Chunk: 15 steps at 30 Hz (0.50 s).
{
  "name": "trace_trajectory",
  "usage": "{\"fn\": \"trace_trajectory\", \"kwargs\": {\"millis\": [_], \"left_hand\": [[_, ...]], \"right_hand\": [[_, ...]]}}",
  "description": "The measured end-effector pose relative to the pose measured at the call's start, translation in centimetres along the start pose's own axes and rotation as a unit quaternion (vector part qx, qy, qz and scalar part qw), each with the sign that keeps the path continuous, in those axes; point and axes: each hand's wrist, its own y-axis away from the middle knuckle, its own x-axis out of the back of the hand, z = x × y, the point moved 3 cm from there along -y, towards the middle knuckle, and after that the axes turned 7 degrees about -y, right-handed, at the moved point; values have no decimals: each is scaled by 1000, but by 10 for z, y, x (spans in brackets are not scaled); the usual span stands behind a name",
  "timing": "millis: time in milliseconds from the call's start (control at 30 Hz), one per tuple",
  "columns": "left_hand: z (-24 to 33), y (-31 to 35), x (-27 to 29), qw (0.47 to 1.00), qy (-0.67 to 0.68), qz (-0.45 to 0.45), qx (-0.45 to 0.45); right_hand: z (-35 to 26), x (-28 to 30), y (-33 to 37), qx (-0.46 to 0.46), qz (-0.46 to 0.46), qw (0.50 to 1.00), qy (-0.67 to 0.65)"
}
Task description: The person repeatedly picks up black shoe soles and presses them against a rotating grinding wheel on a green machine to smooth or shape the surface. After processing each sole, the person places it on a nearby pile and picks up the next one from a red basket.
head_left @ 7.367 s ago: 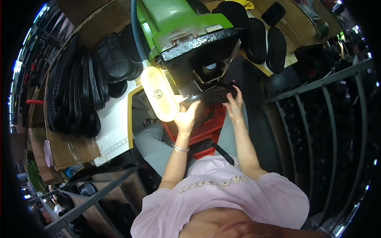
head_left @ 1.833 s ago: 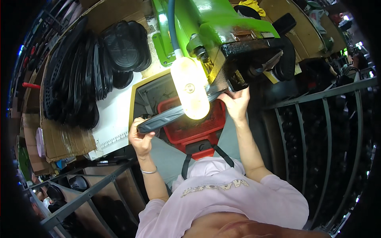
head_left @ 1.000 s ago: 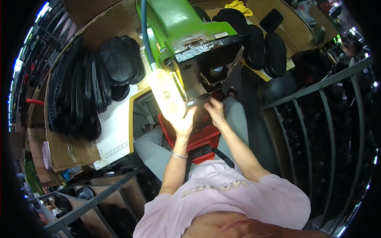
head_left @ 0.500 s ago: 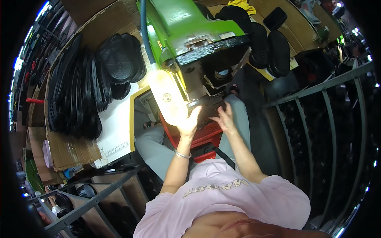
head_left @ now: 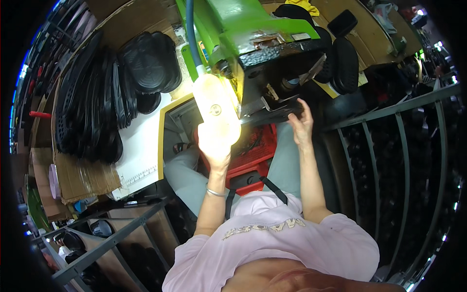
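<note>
A green machine (head_left: 262, 29) stands in front of me, with a dark metal head and a bright lamp (head_left: 214, 104) at its left. Under the head lies a dark, flat piece (head_left: 275, 116) that looks like a black shoe sole, mostly in shadow. My right hand (head_left: 302, 127) has its thumb and fingers around the right end of this piece. Washed out by glare, my left hand (head_left: 216, 155) is beside the lamp's lower end; its fingers are hidden, and whether it touches the piece cannot be told.
Many black soles (head_left: 92, 102) stand packed in a cardboard box at left, beside a white board (head_left: 141, 146) with a yellow edge. More black soles (head_left: 345, 63) lie at the far right. A red crate (head_left: 243, 170) sits between my legs. Metal rails (head_left: 399, 104) flank me.
My hands have moved apart, the right one up and to the right, the left one slightly left. The dark piece now spans the space below the machine head. The view has shifted a little.
</note>
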Motion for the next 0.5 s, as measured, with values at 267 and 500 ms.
{"fn": "trace_trajectory", "kwargs": {"millis": [267, 500], "left_hand": [[54, -17, -63, 966, -245, 3, -88], [7, 2, -16, 989, -144, -15, -1]], "right_hand": [[120, 22, 3, -77, 33, 972, -219], [29, 12, 2, 28, 108, 993, -44]]}}
